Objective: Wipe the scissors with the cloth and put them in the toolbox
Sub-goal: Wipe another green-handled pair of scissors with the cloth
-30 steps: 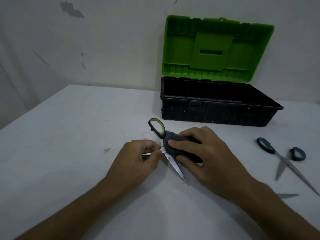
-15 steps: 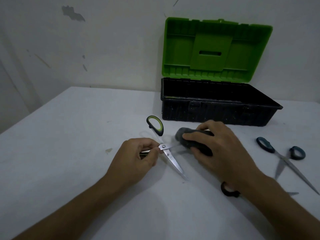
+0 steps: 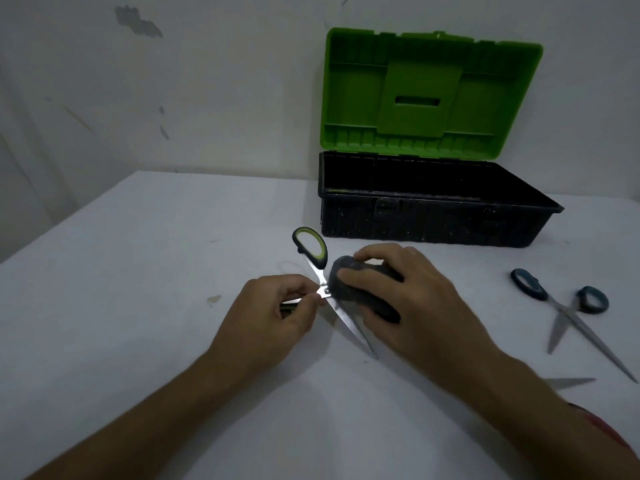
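left hand [image 3: 277, 306] pinching the opened green-and-black handled steel scissors [image 3: 323, 289] at the pivot; right hand [image 3: 408, 299] gripping the dark grey cloth [image 3: 360, 289] against the blade between both hands. best wiped away from the edge; open green-lidded black toolbox [image 3: 433, 216] beyond the right hand.

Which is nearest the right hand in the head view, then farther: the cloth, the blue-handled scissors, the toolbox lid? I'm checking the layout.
1. Cloth, under the right hand.
2. Blue-handled scissors, on the table to its right.
3. Toolbox lid, upright at the back.
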`<state>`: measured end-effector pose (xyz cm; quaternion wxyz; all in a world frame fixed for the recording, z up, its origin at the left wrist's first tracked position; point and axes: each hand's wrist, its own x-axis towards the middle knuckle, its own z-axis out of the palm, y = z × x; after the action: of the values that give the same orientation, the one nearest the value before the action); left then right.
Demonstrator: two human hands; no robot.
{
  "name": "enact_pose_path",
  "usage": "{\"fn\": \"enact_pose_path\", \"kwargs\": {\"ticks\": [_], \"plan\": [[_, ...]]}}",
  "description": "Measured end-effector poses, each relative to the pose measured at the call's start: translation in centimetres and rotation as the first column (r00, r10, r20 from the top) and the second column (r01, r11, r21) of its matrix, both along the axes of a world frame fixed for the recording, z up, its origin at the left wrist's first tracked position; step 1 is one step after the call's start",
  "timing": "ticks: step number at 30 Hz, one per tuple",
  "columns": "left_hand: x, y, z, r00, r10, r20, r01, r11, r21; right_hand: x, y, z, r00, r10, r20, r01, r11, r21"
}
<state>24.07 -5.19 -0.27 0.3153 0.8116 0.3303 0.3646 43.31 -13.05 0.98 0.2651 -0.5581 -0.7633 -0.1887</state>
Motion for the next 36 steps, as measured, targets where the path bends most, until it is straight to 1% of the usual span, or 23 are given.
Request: {"fn": "enact_pose_path", "kwargs": {"ticks": [3, 6, 8, 10, 12, 14, 17, 21, 23, 25, 27, 28, 30, 32, 34, 36], "plan": [[-0.1, 0.4, -0.2, 0.999, 0.025, 0.024, -0.023, 0.996, -0.081, 2.4, 0.1, -0.4, 0.994, -0.103, -0.023, 0.104, 0.994, 0.027], [0.1, 0.5, -0.2, 1.000, 0.013, -0.012, -0.014, 0.989, -0.145, 3.2, -0.5, 0.1, 0.989, -0.146, -0.025, 0.148, 0.986, 0.080], [0.2, 0.4, -0.1, 0.999, 0.009, -0.040, -0.017, 0.982, -0.190, 2.0, -0.8, 0.3, 0.997, -0.076, -0.012, 0.077, 0.991, 0.105], [0.1, 0.3, 0.1, 0.999, -0.002, -0.037, -0.007, 0.973, -0.232, 0.3, -0.7, 0.0, 0.999, 0.040, 0.032, -0.043, 0.996, 0.078], [-0.1, 0.1, 0.1, 0.997, -0.018, -0.072, 0.003, 0.979, -0.205, -0.7, 0.0, -0.7, 0.992, 0.099, 0.072, -0.100, 0.995, 0.020], [-0.2, 0.2, 0.1, 0.995, -0.025, -0.094, 0.007, 0.981, -0.192, -0.3, 0.6, -1.2, 0.994, 0.069, 0.083, -0.067, 0.998, -0.019], [-0.3, 0.4, -0.2, 0.998, -0.023, -0.054, 0.008, 0.963, -0.270, 1.6, 0.7, -1.2, 0.998, -0.020, 0.061, 0.021, 1.000, -0.021], [-0.1, 0.4, -0.3, 1.000, -0.026, -0.010, 0.022, 0.956, -0.294, 3.1, 0.0, -0.5, 0.997, -0.078, 0.024, 0.075, 0.994, 0.079], [0.1, 0.2, -0.2, 0.999, -0.040, -0.001, 0.038, 0.962, -0.272, 1.9, -0.3, -0.3, 1.000, -0.017, 0.022, 0.015, 0.994, 0.109], [0.1, 0.0, -0.2, 0.998, -0.057, 0.016, 0.059, 0.967, -0.249, 0.4, -0.2, -0.4, 0.995, 0.074, 0.062, -0.078, 0.995, 0.063], [0.0, -0.1, -0.2, 0.996, -0.062, 0.058, 0.074, 0.966, -0.248, 0.0, 0.1, -0.6, 0.993, 0.107, 0.058, -0.108, 0.994, 0.024], [-0.1, 0.0, -0.1, 0.995, -0.060, 0.078, 0.078, 0.964, -0.256, 0.4, 0.3, -0.6, 0.996, 0.084, 0.031, -0.085, 0.996, 0.022], [-0.2, 0.2, -0.1, 0.994, -0.051, 0.099, 0.077, 0.957, -0.279, 1.7, 0.4, -0.6, 1.000, -0.014, -0.023, 0.015, 0.999, 0.046], [-0.2, 0.3, -0.1, 0.993, -0.046, 0.109, 0.077, 0.952, -0.296, 2.8, 0.2, -0.2, 0.994, -0.105, -0.032, 0.108, 0.990, 0.093], [0.0, 0.2, -0.1, 0.994, -0.042, 0.101, 0.070, 0.953, -0.293, 2.6, -0.4, 0.3, 0.992, -0.122, -0.036, 0.127, 0.980, 0.154], [0.1, 0.0, -0.2, 0.994, -0.042, 0.099, 0.070, 0.953, -0.295, 1.0, -0.8, 0.4, 0.996, -0.085, -0.029, 0.088, 0.983, 0.164]]}}
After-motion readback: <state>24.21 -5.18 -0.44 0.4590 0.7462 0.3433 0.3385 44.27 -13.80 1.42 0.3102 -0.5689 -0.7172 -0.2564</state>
